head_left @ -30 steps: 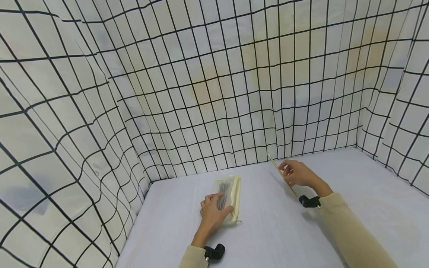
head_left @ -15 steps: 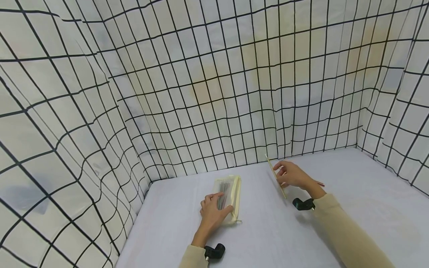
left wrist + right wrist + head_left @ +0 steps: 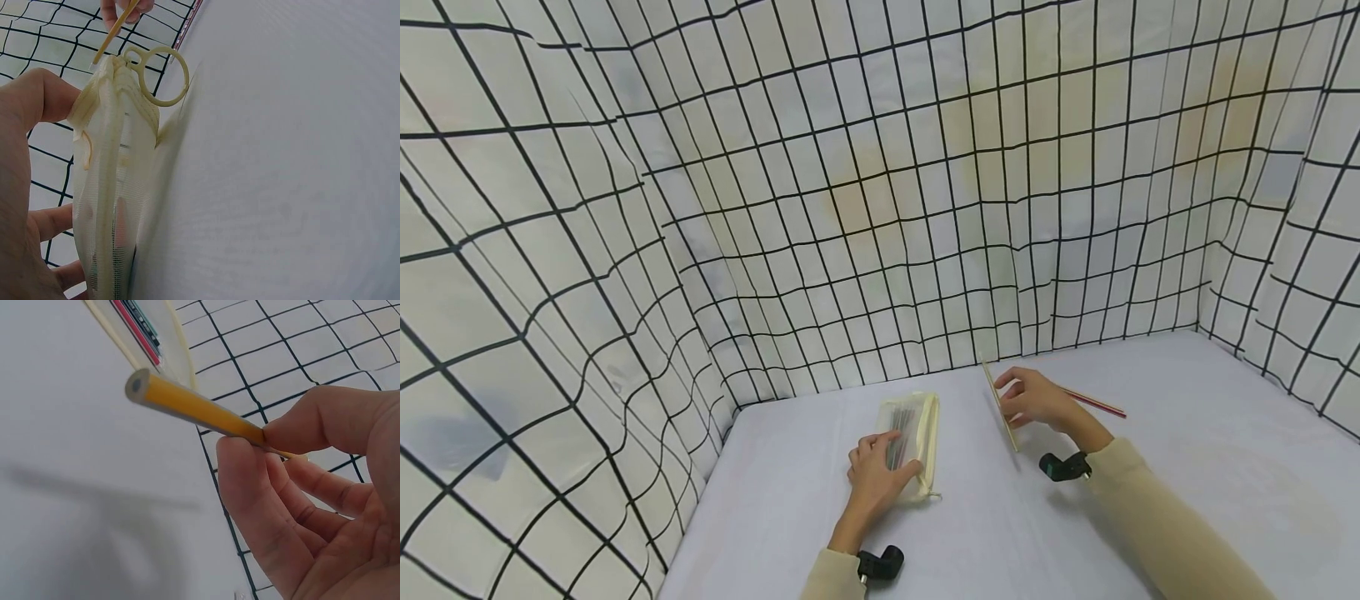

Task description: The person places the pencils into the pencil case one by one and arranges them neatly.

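Note:
A pale yellow, see-through pencil case (image 3: 928, 442) lies on the white table, with several thin pencils visible inside. My left hand (image 3: 876, 475) grips it, thumb on the zip side and fingers spread over the opposite side. In the left wrist view a ring-shaped zip pull (image 3: 185, 78) hangs from the end of the case. Above the table, to the right of the case, my right hand (image 3: 1037, 398) pinches a yellow pencil (image 3: 200, 412) between thumb and fingers. The pencil is tilted, its flat unsharpened-looking end toward the right wrist camera.
Behind the right wrist, red pencils (image 3: 1097, 403) lie on the table (image 3: 1210, 417). White cloth walls (image 3: 925, 208) with a black grid enclose the table at the back and sides. A black camera is strapped to each wrist.
My right hand has moved left toward the pencil case with the yellow pencil, which now stands steeper. The red pencils behind it have come into view. My left hand and the case stay put.

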Demonstrator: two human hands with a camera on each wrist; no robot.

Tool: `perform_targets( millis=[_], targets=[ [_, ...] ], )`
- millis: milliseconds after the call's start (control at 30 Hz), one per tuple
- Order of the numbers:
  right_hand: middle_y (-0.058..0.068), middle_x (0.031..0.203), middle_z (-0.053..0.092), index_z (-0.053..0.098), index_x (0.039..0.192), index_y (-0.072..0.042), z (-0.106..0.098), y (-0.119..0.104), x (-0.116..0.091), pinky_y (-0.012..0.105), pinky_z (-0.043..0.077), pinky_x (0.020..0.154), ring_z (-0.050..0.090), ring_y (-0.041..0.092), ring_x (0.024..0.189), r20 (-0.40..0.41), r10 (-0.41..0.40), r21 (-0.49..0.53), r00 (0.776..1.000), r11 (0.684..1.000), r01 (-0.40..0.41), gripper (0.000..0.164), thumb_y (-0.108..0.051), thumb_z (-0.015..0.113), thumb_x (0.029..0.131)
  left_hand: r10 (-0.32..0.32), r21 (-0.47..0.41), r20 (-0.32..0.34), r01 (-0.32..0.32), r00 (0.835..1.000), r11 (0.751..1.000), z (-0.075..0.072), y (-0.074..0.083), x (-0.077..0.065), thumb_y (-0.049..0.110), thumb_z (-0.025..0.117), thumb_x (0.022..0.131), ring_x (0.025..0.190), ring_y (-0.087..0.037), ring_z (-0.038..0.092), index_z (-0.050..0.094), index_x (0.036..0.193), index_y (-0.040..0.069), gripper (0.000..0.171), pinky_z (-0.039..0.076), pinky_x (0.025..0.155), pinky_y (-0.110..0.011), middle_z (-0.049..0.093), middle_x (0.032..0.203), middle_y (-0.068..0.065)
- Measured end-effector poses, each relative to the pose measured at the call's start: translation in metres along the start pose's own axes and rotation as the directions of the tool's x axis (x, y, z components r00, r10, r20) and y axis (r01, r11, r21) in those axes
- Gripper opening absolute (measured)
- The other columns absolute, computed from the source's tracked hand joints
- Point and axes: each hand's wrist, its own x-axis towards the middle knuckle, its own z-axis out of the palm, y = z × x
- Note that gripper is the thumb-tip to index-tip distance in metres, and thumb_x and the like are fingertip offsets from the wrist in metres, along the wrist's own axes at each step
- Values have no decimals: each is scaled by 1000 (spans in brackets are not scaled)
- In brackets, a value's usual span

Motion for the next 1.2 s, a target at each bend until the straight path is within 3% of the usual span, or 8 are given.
perform_targets(
  millis=[233, 500, 1200],
  targets=[
    [16, 99, 62, 55, 125, 3, 14, 3, 2, 40, 62, 72, 70, 23, 79, 9, -9, -5, 1000, 1000, 9, 40, 0, 67, 87, -4, 2, 1, 4, 1000, 1000, 0, -1, 0, 39, 72, 71, 127, -39, 37, 62, 136, 16, 70, 30, 101, -64, 47, 138, -19],
    [15, 99, 61, 57, 123, 1, 30, 4, 3, 37, 62, 70, 67, 24, 82, 30, 45, -3, 999, 999, -45, 38, 1, 69, 87, 1, -5, 2, -1, 1000, 1000, 0, -1, 0, 40, 72, 72, 128, -41, 36, 62, 137, 14, 71, 29, 102, -65, 47, 138, -20],
    [13, 90, 65, 61, 116, -1, 61, 1, -1, 35, 61, 65, 66, 22, 74, 89, 79, 27, 993, 996, -82, 34, 1, 70, 84, -5, 1, -1, 5, 1000, 1000, -1, 1, -1, 39, 72, 71, 127, -39, 37, 62, 137, 14, 70, 29, 102, -64, 47, 138, -19]
  ],
)
